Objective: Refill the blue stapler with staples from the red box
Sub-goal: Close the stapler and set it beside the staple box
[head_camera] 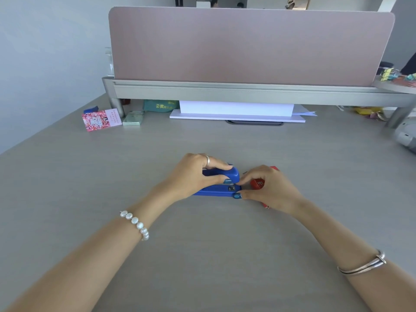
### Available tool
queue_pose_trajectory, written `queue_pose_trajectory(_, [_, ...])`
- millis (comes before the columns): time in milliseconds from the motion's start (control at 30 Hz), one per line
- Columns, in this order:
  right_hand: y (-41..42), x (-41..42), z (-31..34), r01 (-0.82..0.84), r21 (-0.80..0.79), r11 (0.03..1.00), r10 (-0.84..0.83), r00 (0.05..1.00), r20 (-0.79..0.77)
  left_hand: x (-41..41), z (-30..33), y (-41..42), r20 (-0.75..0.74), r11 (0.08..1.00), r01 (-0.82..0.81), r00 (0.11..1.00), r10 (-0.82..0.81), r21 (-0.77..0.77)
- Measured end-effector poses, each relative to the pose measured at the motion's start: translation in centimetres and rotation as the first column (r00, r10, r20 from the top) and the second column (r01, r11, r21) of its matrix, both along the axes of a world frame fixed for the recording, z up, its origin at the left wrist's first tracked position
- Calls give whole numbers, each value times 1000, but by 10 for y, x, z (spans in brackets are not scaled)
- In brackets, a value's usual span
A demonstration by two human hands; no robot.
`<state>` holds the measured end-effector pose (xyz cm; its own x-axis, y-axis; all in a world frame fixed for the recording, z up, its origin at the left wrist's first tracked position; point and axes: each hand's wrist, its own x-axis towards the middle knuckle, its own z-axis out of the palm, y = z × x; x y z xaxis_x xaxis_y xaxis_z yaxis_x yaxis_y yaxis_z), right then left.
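The blue stapler [221, 190] lies on the grey desk [202, 255] in the middle of the view, its nose pointing right. My left hand [193, 176] wraps over the stapler's top arm from the left, fingers and thumb closed around it. My right hand [272, 190] is at the stapler's nose, with thumb and fingertips pinching its front end and base. The red box [257, 183] lies on the desk just right of the stapler, mostly hidden under my right hand. No staples are visible.
A pink divider panel [247, 46] on a metal shelf stands at the back. Under it are a white stand [236, 112], a pink card [101, 120], a pale green box [134, 119] and a green pouch [159, 105]. A grey device [405, 136] sits at the right edge.
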<state>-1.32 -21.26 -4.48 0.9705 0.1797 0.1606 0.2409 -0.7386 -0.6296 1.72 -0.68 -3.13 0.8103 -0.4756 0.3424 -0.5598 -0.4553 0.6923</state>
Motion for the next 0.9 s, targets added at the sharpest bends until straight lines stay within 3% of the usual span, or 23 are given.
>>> queue_pose_trajectory(233, [1, -1, 0, 23, 37, 999, -22, 1000, -19, -1, -2, -2, 16, 997, 3, 1000, -5, 83])
queue_pose_trajectory(400, [2, -4, 2, 15, 73, 997, -12, 999, -46, 0, -1, 2, -36, 1000, 2, 999, -2, 12])
queue_pose_trajectory(667, [-10, -5, 24, -4, 290, 957, 37, 993, -109, -3, -2, 3, -128, 996, 6, 992, -18, -91])
queue_pose_trajectory(900, [-51, -32, 30, -88, 66, 994, 97, 985, -143, 0, -1, 5, -148, 994, 21, 988, -36, -106])
